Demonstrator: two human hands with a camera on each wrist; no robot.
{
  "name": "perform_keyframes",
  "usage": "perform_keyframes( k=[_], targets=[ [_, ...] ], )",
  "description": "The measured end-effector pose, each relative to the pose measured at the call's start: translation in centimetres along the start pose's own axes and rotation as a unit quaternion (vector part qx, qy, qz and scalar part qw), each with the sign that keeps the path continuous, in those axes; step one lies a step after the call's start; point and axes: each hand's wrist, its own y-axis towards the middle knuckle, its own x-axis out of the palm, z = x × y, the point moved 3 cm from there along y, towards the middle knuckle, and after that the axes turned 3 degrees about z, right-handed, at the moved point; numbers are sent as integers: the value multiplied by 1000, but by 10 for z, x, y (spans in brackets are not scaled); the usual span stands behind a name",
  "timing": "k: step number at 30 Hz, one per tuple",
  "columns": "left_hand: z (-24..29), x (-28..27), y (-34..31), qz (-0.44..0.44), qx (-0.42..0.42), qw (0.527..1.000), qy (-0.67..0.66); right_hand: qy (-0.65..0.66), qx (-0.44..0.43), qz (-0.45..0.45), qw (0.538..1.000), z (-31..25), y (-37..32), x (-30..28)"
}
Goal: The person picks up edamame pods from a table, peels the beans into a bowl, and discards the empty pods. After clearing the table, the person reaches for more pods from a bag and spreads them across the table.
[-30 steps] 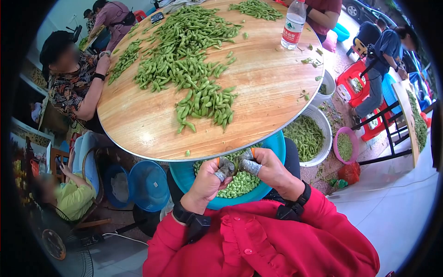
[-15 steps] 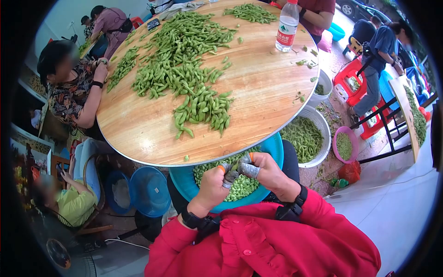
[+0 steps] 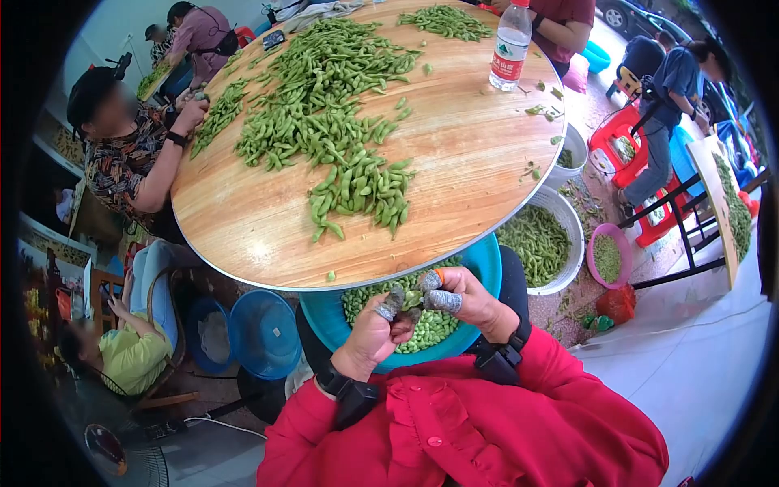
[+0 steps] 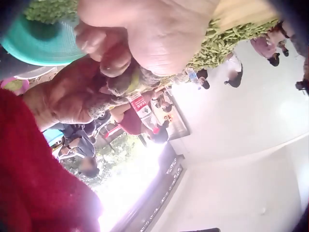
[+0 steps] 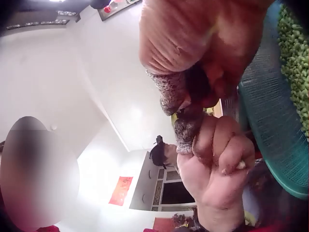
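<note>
Both hands meet above a teal basin (image 3: 324,326) of shelled green beans (image 3: 434,331). Grey coverings wrap some fingertips. The left hand (image 3: 375,331) and the right hand (image 3: 475,302) pinch a green pod (image 3: 412,299) between them, thumbs toward each other. In the left wrist view a bit of the pod (image 4: 133,82) shows between the wrapped fingertips. The right wrist view shows only a yellow-green sliver (image 5: 175,117) of it between the thumbs; the fingers cover the rest.
A round wooden table (image 3: 251,219) with piled pods (image 3: 324,89) and a bottle (image 3: 510,50) lies ahead. White baskets (image 3: 578,252) and a pink basin (image 3: 623,258) are right, blue tubs (image 3: 265,334) left. Seated person (image 3: 122,154) is at the table's left.
Since half a second ago, the hands have shifted slightly and the thumbs have drawn a little apart, showing more of the green pod. The view has tilted a little.
</note>
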Motion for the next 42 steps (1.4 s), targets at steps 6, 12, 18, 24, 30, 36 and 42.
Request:
perform_keyframes(
  k=[6, 12, 18, 24, 30, 36, 42],
  targets=[
    [10, 2, -3, -8, 264, 837, 479, -305, 22, 75, 949, -21, -6, 10],
    [8, -12, -1, 16, 238, 841, 485, -330, -26, 64, 941, -16, -5, 20],
    [-8, -37, 6, 59, 152, 904, 396, -409, -11, 93, 908, -5, -7, 25],
    [-9, -28, 1, 88, 112, 955, 259, -382, -19, 127, 915, -2, -6, 28],
    [-10, -33, 5, 66, 145, 926, 341, -401, -9, 133, 906, -3, -7, 26],
    [10, -28, -14, 141, 278, 864, 396, -383, -121, 265, 877, -20, -18, -12],
    [42, -42, -17, 143, 263, 877, 376, -723, 76, 378, 573, -62, -64, -109]
  ],
)
